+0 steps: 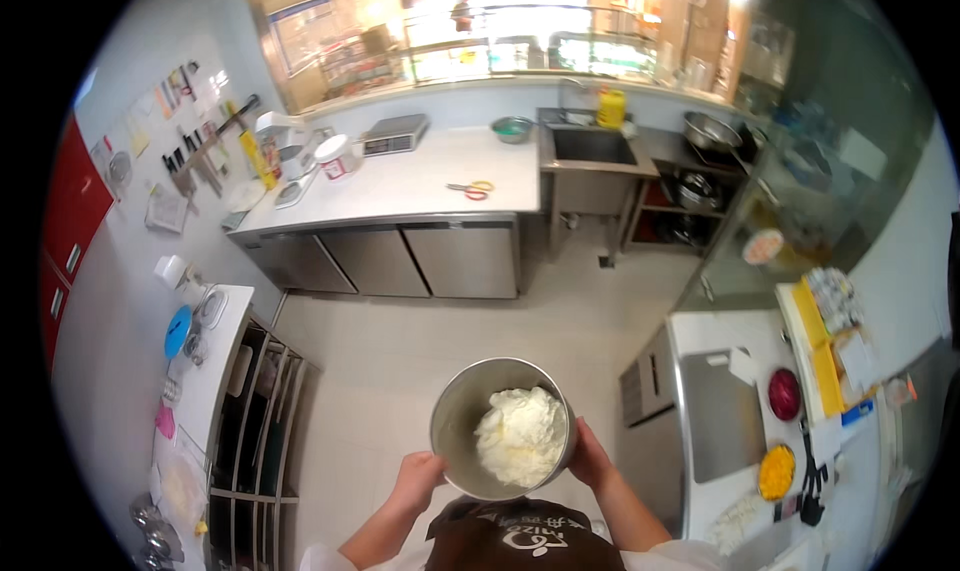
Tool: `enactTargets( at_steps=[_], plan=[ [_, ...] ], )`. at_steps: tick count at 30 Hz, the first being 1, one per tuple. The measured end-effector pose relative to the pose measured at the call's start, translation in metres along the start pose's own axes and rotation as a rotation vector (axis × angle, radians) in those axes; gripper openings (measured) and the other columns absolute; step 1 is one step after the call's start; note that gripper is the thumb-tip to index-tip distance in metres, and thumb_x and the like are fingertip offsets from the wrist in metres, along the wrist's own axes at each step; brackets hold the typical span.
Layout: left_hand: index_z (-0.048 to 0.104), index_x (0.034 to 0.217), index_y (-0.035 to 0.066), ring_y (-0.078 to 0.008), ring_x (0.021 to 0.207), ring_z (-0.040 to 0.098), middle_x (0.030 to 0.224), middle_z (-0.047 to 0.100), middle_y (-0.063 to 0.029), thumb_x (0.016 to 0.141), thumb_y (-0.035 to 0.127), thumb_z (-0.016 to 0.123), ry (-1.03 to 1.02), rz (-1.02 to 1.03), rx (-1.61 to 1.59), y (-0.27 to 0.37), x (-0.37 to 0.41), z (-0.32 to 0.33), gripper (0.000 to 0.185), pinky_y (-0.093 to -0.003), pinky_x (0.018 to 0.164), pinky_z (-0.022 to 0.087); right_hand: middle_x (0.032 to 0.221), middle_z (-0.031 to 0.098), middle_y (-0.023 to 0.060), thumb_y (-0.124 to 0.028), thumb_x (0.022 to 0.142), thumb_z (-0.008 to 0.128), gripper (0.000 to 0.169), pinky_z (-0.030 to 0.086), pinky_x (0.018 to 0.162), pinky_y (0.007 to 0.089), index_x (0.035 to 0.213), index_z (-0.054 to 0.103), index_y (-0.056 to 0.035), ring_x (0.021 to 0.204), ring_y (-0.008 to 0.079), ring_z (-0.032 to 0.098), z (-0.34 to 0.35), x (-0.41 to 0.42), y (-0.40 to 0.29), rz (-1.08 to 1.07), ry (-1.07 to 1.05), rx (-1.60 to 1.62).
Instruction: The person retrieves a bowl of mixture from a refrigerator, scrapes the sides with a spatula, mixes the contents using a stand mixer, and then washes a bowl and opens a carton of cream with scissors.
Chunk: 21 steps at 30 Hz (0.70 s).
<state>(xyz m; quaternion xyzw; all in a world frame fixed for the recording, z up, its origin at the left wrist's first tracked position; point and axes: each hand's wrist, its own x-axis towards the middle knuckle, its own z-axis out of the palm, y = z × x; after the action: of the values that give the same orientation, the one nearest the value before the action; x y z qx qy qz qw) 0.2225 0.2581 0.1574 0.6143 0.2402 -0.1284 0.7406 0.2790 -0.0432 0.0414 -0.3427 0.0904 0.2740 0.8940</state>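
Observation:
A deep stainless steel mixing bowl [455, 421] is held up in front of my dark apron, over the tiled floor. Inside lies a mound of thick white cream [523, 436], heaped toward the bowl's right side. My left hand [418, 481] grips the bowl at its lower left, the thumb up by the rim. On the opposite side, my right hand [590, 455] clasps the outer wall, its fingers partly hidden behind the bowl.
Ahead, a white worktop [420, 185] bears scissors [471, 190], a scale [395, 134] and a white tub [335, 155]. A sink [592, 147] adjoins it. The right counter [694, 327] holds a bowl of yellow pieces [776, 472]; a rack [259, 421] stands left.

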Motion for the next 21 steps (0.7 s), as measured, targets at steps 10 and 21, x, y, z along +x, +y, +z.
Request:
enactTargets(
  at_steps=[10,21],
  plan=[
    [0.067,0.093,-0.006,-0.0158,0.073,0.065,0.086,0.069,-0.0096,0.086,0.008,0.058,0.255,0.213,-0.029,0.13,0.104,-0.197,0.018,-0.0303,0.072,0.056,0.146,0.049,0.0106,-0.044,0.106,0.026,0.057,0.033,0.114,0.0399,0.145,0.042,-0.0039,0.133,0.0252,0.045,0.18,0.249,0.057,0.147,-0.119,0.036],
    [0.063,0.079,0.001,-0.0115,0.065,0.056,0.071,0.057,-0.0012,0.087,0.012,0.059,0.419,0.149,-0.257,0.291,0.293,-0.402,0.015,-0.0315,0.071,0.055,0.152,0.041,0.0067,-0.054,0.105,0.029,0.061,0.032,0.113,0.047,0.151,0.034,-0.013,0.138,0.0247,0.04,0.367,0.553,0.055,0.402,-0.262,-0.324]
  ],
)
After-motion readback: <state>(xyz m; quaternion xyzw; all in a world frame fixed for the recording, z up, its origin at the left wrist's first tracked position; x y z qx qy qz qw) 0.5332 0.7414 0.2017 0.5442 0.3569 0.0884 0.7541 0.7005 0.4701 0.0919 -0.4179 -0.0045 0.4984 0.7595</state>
